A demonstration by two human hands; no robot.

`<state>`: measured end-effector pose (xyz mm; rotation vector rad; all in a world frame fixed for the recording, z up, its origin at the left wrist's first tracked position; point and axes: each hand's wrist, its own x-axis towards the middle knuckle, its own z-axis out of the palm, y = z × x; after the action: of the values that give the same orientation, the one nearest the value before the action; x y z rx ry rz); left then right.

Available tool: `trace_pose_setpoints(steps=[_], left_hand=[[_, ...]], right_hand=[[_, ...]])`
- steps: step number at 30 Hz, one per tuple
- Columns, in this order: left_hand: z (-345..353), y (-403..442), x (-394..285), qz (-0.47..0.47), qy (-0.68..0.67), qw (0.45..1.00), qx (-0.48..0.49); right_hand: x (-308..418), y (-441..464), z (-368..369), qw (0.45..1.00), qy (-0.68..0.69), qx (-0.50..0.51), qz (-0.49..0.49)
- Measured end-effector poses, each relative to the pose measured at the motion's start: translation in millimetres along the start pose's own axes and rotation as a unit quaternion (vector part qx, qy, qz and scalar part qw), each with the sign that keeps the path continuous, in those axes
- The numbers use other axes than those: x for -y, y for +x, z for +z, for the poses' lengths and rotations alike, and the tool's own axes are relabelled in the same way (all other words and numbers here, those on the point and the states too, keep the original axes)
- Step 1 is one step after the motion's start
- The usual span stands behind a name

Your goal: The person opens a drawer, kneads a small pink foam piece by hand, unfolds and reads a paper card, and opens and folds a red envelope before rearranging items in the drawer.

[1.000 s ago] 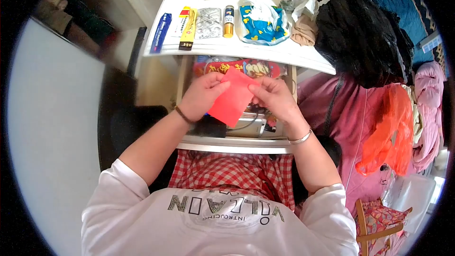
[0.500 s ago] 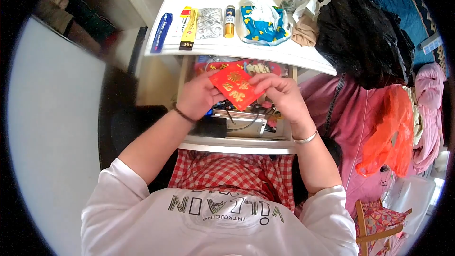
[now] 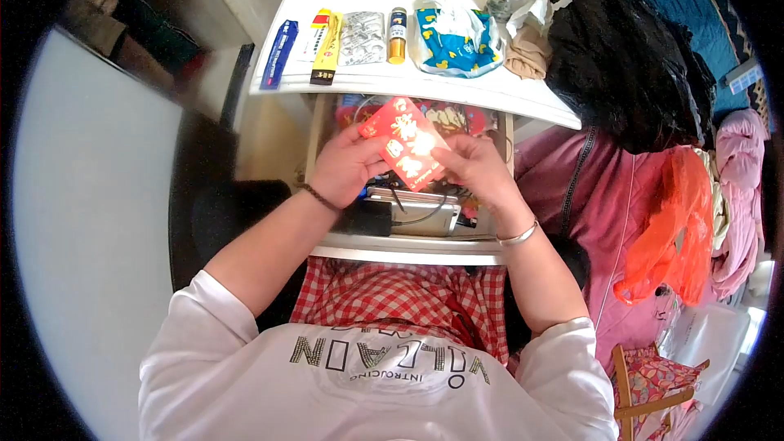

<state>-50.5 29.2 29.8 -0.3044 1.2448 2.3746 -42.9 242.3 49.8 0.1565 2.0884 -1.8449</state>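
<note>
A red envelope point(image 3: 400, 132) with raised gold characters is held tilted above the open drawer point(image 3: 408, 249), glare washing out part of its face. My left hand point(image 3: 347, 165) grips its left edge, thumb on the front. On the opposite side, my right hand point(image 3: 478, 170) pinches the lower right edge between thumb and fingers. Beneath the envelope, the drawer holds a white flat device point(image 3: 429, 219), dark cables and a jumble of small items, partly hidden by my hands.
Over the drawer, the white tabletop point(image 3: 359, 80) carries a blue tissue pack point(image 3: 459, 42), a small gold-capped bottle point(image 3: 396, 37), a yellow packet point(image 3: 327, 47) and a blue packet point(image 3: 280, 53). To the right lie a black plastic bag point(image 3: 625, 65) and an orange bag point(image 3: 670, 229).
The red envelope has turned more upright and now catches bright glare. My right hand has shifted slightly down along its edge, while my left hand has moved slightly right.
</note>
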Motion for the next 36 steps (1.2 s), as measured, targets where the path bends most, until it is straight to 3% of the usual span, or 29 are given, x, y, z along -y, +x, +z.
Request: trace_pose_setpoints(steps=[1,3,6,9,10,12,15,19,21,22,26,29,32,36], left_hand=[[0.9,-0.9,-1.6,0.0,0.0,1.0,0.0],[3.1,-3.9,-6.2,-0.024,0.049,0.998,-0.017],[0.1,-4.1,-7.0,-0.093,0.132,0.986,0.036],[4.0,-8.2,-4.4,-0.095,0.166,0.981,0.033],[3.2,-7.0,-3.6,-0.095,0.167,0.981,0.033],[0.1,-2.8,-0.6,-0.05,0.149,0.988,0.013],[-3.9,-1.1,-1.0,-0.068,0.138,0.988,0.006],[3.0,-8.5,-6.6,-0.104,0.141,0.985,0.01],[-1.8,-7.4,-2.3,-0.077,0.247,0.966,-0.005],[2.8,-10.9,-6.2,-0.02,0.309,0.951,-0.018],[-16.6,3.0,-18.1,0.076,0.358,0.926,-0.09],[-38.9,14.0,-13.2,0.159,0.417,0.889,-0.103],[-41.0,13.3,-15.2,0.167,0.396,0.898,-0.098],[-45.7,12.1,-28.1,0.121,0.432,0.892,-0.051]], right_hand=[[-0.7,-0.1,0.1,0.999,-0.031,0.035,0.018],[-3.7,2.5,-1.1,1.0,-0.003,0.007,0.022],[-7.5,11.1,-7.2,0.992,0.101,-0.08,0.007],[-12.1,14.6,-5.2,0.972,0.217,-0.087,0.013],[-14.8,15.1,-7.4,0.972,0.217,-0.087,0.012],[-19.4,15.1,-13.4,0.991,0.13,0.009,0.034],[1.9,3.1,0.4,0.995,0.06,0.005,0.076],[-10.9,12.0,-4.4,0.997,0.01,-0.041,0.058],[-7.2,13.1,-10.0,0.993,0.038,-0.101,0.049],[-7.4,13.8,-11.8,0.993,0.021,-0.11,0.025],[-10.1,14.3,-10.1,0.992,0.017,-0.124,0.011],[-16.1,17.8,-17.4,0.988,-0.097,-0.117,0.009],[-20.6,17.9,-22.6,0.983,0.117,-0.097,0.101],[-23.9,20.7,-19.4,0.967,0.21,-0.122,0.083]])
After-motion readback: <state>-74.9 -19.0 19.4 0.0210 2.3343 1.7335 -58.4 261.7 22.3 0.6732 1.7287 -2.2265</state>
